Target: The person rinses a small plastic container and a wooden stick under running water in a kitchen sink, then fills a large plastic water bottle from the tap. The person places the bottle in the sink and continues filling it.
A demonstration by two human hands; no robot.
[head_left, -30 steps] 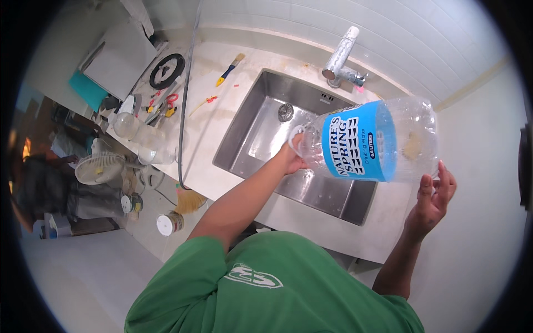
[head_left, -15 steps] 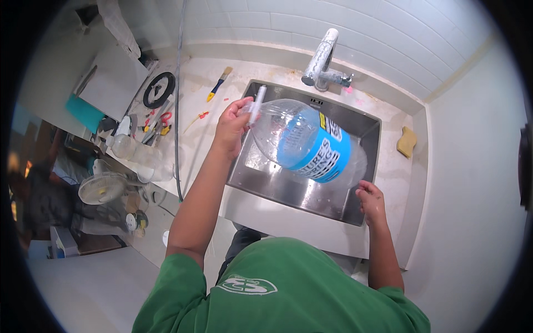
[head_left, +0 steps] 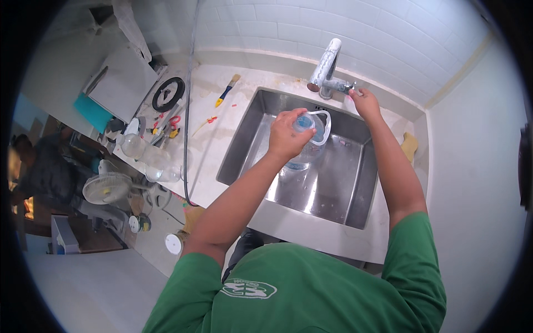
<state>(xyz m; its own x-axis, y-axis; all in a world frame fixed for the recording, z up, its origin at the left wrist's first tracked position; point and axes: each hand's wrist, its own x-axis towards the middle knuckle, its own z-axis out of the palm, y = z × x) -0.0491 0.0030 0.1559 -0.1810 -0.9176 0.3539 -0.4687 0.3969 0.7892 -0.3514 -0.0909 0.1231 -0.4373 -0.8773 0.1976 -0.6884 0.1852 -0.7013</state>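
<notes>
A large clear plastic bottle [head_left: 300, 162] stands in the metal sink [head_left: 355, 191], its open mouth facing up under the faucet. My left hand [head_left: 287, 136] is closed round the bottle's neck. A white carry handle [head_left: 328, 129] loops out to the right of the neck. Above the sink's back edge rises a chrome faucet [head_left: 326, 65] with whitish stains. My right hand [head_left: 366, 105] reaches over the sink's right side, fingers closed on the faucet lever [head_left: 351, 88]. No water stream is visible. My left hand hides part of the bottle.
Right of the sink lies a yellow sponge [head_left: 409, 146]. On the left counter are a paintbrush [head_left: 227, 90], a black ring [head_left: 168, 94], red-handled scissors [head_left: 174, 121] and clear bottles [head_left: 158, 158]. A grey hose [head_left: 188, 122] hangs in front. Beyond stand a fan [head_left: 105, 188] and a person [head_left: 47, 161].
The bottle has gone from lying tilted across the sink to upright in it. My left hand moved right with its neck; my right hand left the bottle's base area and rose to the faucet lever.
</notes>
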